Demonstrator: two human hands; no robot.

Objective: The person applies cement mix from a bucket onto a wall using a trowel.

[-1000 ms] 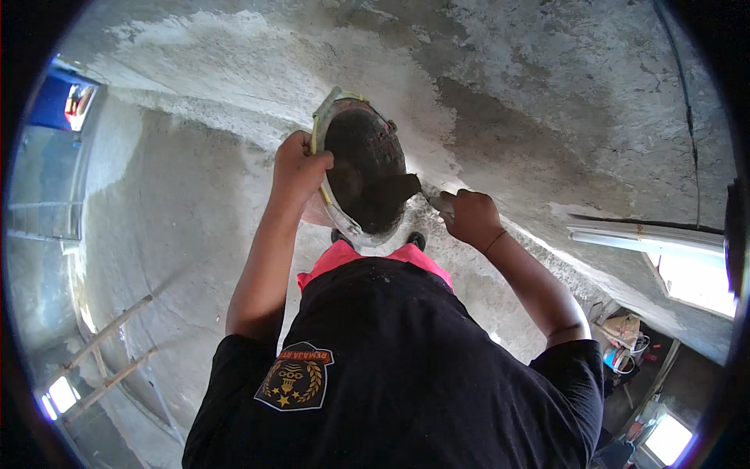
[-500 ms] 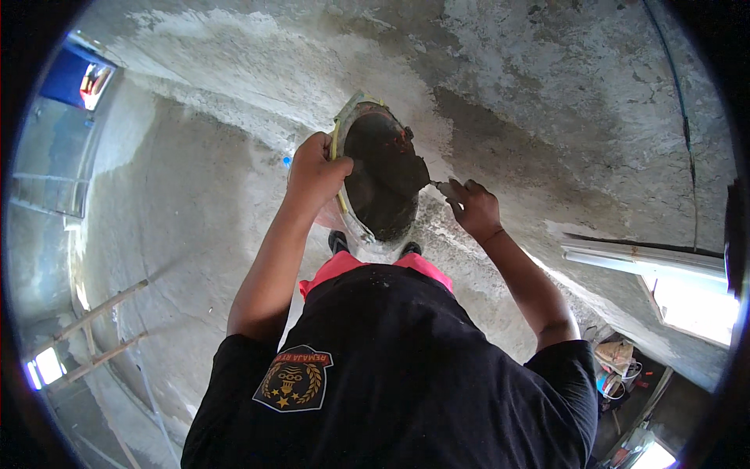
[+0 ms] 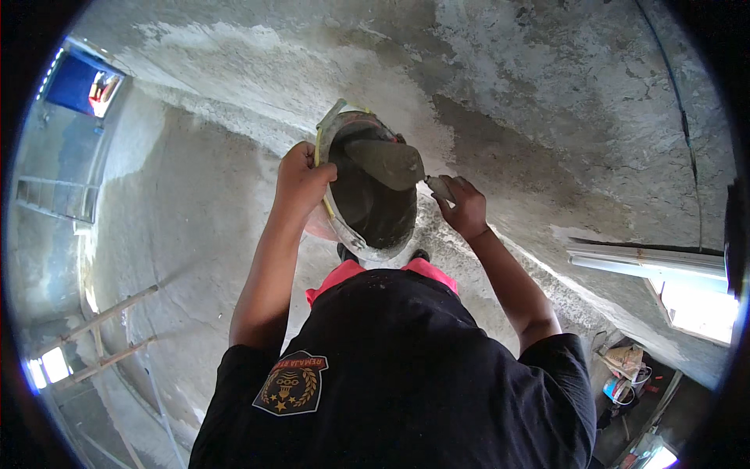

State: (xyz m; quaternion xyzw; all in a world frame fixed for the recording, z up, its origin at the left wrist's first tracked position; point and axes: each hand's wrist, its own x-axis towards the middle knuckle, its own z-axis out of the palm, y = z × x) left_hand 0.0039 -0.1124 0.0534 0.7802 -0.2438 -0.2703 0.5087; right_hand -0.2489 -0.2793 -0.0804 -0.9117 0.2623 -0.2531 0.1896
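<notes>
My left hand (image 3: 305, 184) grips the left rim of a worn, pale bucket (image 3: 367, 242) with yellow along its edge, held out above my feet. Dark wet mortar (image 3: 383, 215) lies inside it. My right hand (image 3: 461, 205) is closed round the light handle of a trowel (image 3: 388, 162), whose broad, grey-coated blade lies flat across the upper part of the bucket's opening, over the mortar. Below the bucket show my dark shoes (image 3: 348, 252).
A patchy plastered wall (image 3: 531, 102) with a hanging cable (image 3: 686, 133) rises ahead and right, beside a bright window (image 3: 691, 309). Wooden poles (image 3: 109, 314) and a blue panel (image 3: 74, 82) are at left. Several small pails and sacks (image 3: 621, 375) lie at lower right.
The trowel blade has risen from down in the mortar to across the bucket's upper part and shows more of its face. My right hand has moved slightly up and left.
</notes>
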